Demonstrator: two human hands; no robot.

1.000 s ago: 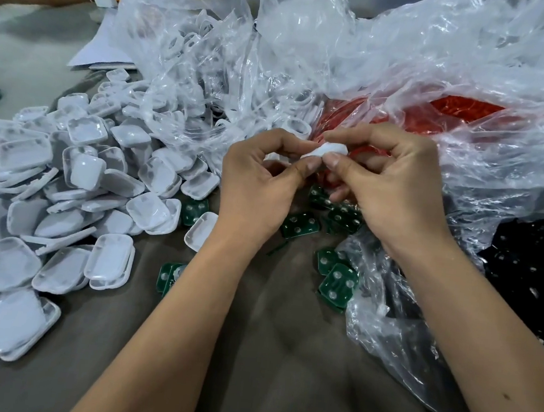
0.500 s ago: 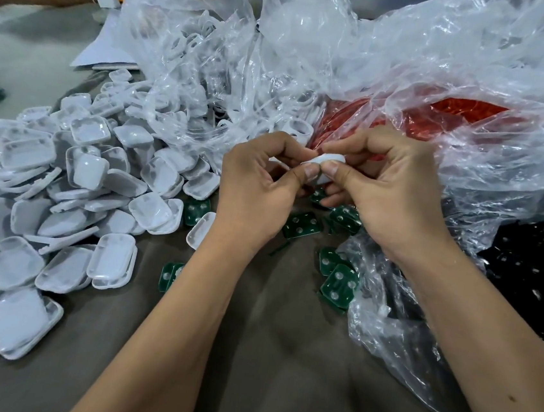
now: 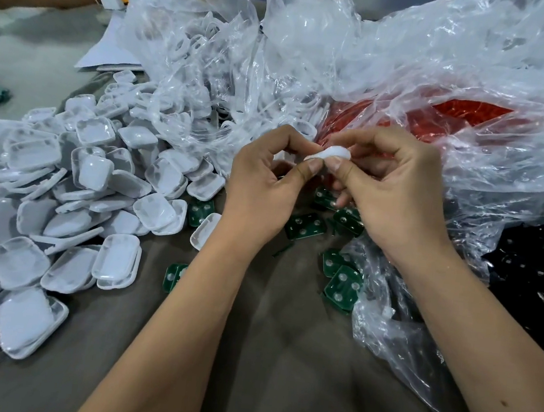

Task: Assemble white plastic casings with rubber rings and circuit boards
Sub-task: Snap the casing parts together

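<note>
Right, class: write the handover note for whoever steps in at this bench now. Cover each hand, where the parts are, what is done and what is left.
Left hand and right hand both pinch one white casing between thumbs and fingers, held above the table.
Green circuit boards lie loose under the hands.
A heap of white casings lies to the left; whether they are finished cannot be told.
Clear bags of further parts lie behind; no rubber rings can be made out.
Done: casing picked up.
Left: whether it holds a ring or a board cannot be seen; check, then finish it.
</note>
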